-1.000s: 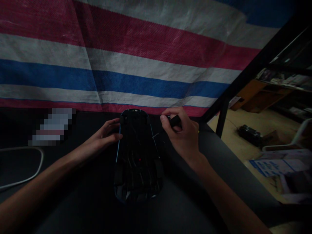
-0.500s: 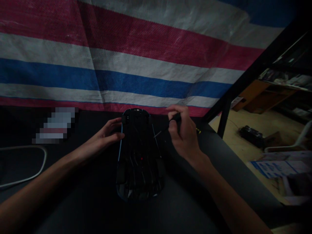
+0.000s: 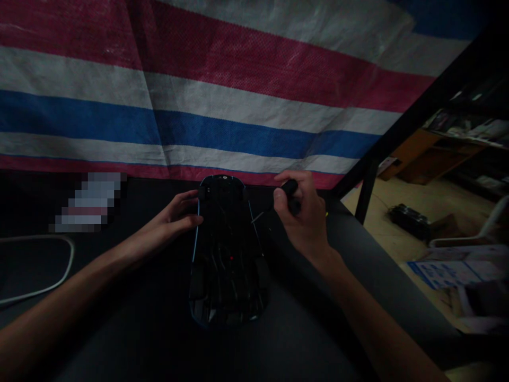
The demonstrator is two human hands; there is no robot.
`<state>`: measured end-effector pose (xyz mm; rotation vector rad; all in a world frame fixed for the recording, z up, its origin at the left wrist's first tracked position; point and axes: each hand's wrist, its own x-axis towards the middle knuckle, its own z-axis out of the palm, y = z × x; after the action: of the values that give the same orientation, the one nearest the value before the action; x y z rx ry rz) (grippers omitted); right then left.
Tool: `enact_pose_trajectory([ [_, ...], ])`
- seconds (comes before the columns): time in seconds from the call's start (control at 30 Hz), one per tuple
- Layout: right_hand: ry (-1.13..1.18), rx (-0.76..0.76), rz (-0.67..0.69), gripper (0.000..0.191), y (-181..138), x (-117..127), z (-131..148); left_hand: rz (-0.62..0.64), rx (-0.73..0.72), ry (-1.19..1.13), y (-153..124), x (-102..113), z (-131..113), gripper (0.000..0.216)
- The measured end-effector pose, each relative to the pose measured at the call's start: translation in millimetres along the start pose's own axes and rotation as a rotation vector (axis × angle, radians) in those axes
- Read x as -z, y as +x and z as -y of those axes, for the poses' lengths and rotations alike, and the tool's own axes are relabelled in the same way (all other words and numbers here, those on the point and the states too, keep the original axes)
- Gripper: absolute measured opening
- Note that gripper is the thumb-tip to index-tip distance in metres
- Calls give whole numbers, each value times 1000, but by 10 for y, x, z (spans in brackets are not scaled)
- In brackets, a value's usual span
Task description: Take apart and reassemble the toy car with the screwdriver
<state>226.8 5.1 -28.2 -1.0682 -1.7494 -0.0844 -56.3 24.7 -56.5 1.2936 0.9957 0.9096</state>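
Note:
A dark toy car (image 3: 228, 239) lies upside down on the black table, its wheels and underside facing up and a small red dot near its middle. My left hand (image 3: 181, 215) grips the car's left edge, thumb and fingertips against its side. In my right hand (image 3: 304, 215) is a screwdriver (image 3: 289, 188), its black handle between thumb and fingers. The thin metal shaft slants down to the left, and its tip is at the car's right edge. Whether the tip touches the car, I cannot tell in this dim light.
A striped woven plastic sheet (image 3: 238, 101) hangs behind the table (image 3: 151, 329). At the left lie a white cable (image 3: 71, 254) and a pixelated flat item (image 3: 89, 204). A dark frame post (image 3: 365, 193) stands at the right edge, with boxes and papers (image 3: 449, 273) beyond.
My right hand has turned slightly around the screwdriver, showing more of its handle. The tip stays by the car's right edge. My left hand and the car hold their place.

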Motion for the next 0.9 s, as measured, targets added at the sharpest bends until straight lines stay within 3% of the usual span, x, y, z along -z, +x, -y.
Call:
enact_pose_trajectory([
  [0.13, -15, -36, -33, 11, -10, -21, 1, 7, 4, -2, -3, -3, -9, 63],
  [0.3, 26, 49, 40, 32, -9, -6, -9, 19, 6, -8, -13, -9, -11, 63],
  [0.57, -12, 41, -32, 4, 10, 44, 89, 12, 5, 30, 4, 2, 7, 61],
  [0.77, 24, 100, 92, 25, 19, 65, 77, 20, 1, 27, 18, 24, 29, 63],
  [0.9, -31, 102, 34, 10, 9, 45, 77, 19, 3, 28, 20, 25, 25, 64],
])
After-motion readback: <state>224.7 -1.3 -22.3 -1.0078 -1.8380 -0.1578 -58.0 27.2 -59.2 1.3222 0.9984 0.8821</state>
